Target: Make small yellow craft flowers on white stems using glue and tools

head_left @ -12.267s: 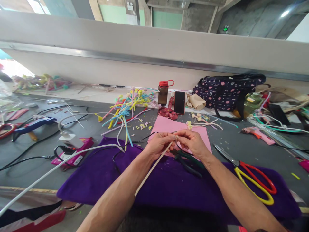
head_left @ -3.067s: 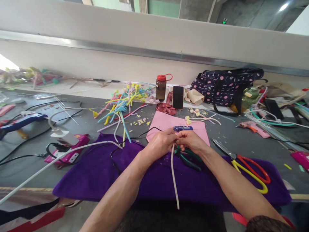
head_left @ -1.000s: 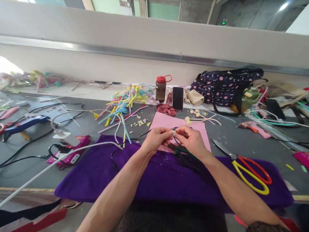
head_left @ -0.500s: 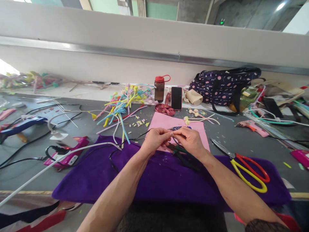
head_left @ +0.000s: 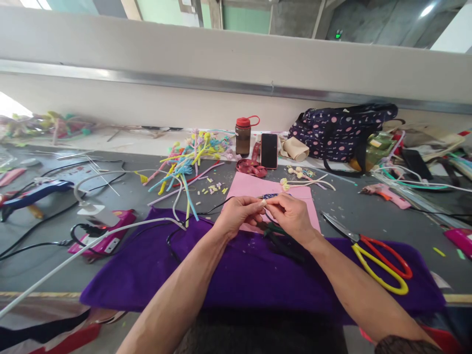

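My left hand [head_left: 241,212] and my right hand [head_left: 289,211] meet over a pink sheet [head_left: 254,183], fingertips pinched together. Between them shows a small whitish piece [head_left: 263,202], too small to name; both hands grip it. Behind the fingers lies a dark blue patterned tool [head_left: 273,195], mostly covered. Dark-handled pliers [head_left: 282,241] rest on the purple cloth [head_left: 258,280] under my right hand. A cream pipe-cleaner flower stem [head_left: 306,184] lies at the sheet's upper right edge.
Large scissors [head_left: 368,253] lie open at right, near a pink glue gun [head_left: 391,194]. Colourful pipe cleaners [head_left: 184,164], a bottle [head_left: 243,137], a phone [head_left: 269,151] and a patterned bag [head_left: 339,132] stand behind. Cables run from a magenta power strip [head_left: 121,231] at left.
My fingertips have shifted slightly, and more of the small whitish piece shows between them. Everything else lies as before.
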{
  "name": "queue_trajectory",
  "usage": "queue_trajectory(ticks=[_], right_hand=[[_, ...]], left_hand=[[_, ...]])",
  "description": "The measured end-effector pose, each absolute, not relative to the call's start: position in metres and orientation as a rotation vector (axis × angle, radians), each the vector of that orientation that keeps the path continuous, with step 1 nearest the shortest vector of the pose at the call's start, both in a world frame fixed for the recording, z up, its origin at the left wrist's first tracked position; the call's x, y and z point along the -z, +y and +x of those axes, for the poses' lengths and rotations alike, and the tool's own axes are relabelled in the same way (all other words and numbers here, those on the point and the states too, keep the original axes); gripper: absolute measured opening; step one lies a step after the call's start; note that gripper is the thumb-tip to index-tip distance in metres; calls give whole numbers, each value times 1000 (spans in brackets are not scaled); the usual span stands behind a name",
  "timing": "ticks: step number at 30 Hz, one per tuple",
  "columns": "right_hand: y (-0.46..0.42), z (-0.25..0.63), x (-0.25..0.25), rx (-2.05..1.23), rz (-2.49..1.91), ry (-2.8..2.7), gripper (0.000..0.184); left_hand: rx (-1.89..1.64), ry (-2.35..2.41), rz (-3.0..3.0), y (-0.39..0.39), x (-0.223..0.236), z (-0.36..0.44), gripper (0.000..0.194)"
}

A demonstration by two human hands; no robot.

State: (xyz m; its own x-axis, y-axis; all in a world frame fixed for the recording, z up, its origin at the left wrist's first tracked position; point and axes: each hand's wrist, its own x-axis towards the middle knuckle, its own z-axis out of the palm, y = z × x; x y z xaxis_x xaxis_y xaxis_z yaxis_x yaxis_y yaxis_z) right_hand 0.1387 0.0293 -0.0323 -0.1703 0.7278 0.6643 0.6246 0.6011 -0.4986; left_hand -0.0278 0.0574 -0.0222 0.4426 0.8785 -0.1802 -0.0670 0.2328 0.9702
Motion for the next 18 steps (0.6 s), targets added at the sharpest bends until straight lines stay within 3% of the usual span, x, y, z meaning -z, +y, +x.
queue_trajectory(ticks=[9,18], right_hand=[[30,126,47,-217,-1171,-1899,12],[30,129,50,-40,-1253,-2116,14]], left_hand=[[-788,1069,1302,62,27,-31,20],[-731,1218,1536,64,24,-33,20]])
